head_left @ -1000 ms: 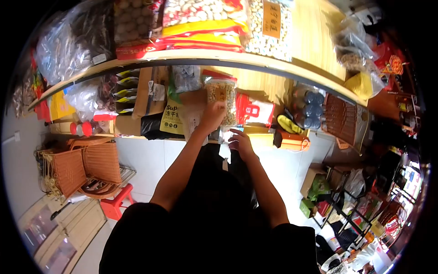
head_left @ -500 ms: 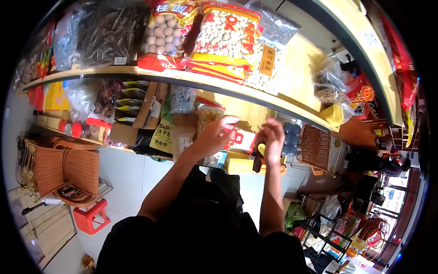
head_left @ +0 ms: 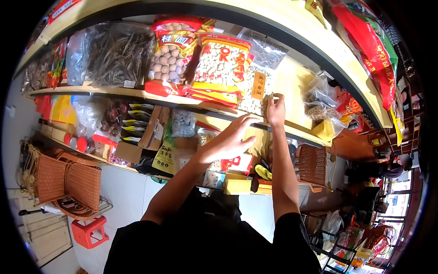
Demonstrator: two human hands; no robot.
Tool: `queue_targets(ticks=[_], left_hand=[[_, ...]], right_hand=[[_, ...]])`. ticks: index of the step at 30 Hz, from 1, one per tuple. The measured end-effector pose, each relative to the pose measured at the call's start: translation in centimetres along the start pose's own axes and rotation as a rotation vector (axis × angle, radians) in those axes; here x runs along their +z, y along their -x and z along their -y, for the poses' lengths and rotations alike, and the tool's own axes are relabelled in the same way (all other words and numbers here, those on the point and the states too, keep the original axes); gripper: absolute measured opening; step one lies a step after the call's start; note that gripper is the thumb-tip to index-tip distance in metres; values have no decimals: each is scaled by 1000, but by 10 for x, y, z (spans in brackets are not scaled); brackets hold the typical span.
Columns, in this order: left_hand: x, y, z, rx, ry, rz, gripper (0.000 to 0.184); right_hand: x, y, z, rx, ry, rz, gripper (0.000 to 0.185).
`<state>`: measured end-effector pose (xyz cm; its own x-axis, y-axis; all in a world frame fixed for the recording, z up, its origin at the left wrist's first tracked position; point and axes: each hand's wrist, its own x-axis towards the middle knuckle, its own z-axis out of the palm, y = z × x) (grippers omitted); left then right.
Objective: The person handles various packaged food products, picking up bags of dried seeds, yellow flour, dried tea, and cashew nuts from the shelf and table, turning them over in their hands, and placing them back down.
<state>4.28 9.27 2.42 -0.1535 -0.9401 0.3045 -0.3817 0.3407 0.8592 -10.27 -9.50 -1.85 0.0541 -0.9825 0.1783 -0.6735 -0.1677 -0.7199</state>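
Observation:
My right hand (head_left: 276,111) is at the right edge of a clear bag of white seeds (head_left: 249,97) with a brown label (head_left: 258,86), its fingers bent together against the plastic. The fingertips are partly hidden, but they appear to grip the bag's edge. Lower and to the left, my left hand (head_left: 232,140) holds nothing, its fingers stretched and thumb apart, in front of the lower shelf. Behind that hand are a bag of pale nuts (head_left: 206,137) and a red-and-white packet (head_left: 238,162). Left of the seed bag lies a large bag of cashews (head_left: 221,68).
On the upper shelf (head_left: 296,109) lie a bag of longans (head_left: 169,61), dark dried goods (head_left: 119,55) and several clear bags (head_left: 321,93). Another shelf edge arches above. Wicker chairs (head_left: 80,180) and a red stool (head_left: 89,232) stand at left. A person (head_left: 394,166) is far right.
My right hand has risen from the lower shelf to the seed bag on the upper shelf. My left hand has shifted slightly right and downward. The view has tilted up, showing more shelf above.

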Motion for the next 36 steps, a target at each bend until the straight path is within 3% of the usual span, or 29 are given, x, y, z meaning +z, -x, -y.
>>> queue_targets(ticks=[8, 13, 21, 24, 26, 31, 36], left_hand=[[27, -72, 25, -147, -227, -245, 56], [28, -98, 40, -324, 1, -321, 65], [28, -113, 35, -428, 56, -362, 76], [41, -125, 58, -352, 235, -488, 71], [52, -132, 74, -294, 372, -733, 66], [52, -131, 82, -354, 190, -711, 64], [51, -128, 85, -398, 279, -637, 64]], right_hand=[[0, 1, 6, 130, 140, 65, 39], [0, 4, 8, 84, 139, 21, 38], [-3, 4, 16, 145, 169, 22, 35], [-4, 9, 20, 142, 196, 15, 33], [-6, 9, 23, 131, 202, -4, 32], [-3, 14, 19, 64, 149, -100, 21], [-1, 14, 15, 67, 155, -168, 16]])
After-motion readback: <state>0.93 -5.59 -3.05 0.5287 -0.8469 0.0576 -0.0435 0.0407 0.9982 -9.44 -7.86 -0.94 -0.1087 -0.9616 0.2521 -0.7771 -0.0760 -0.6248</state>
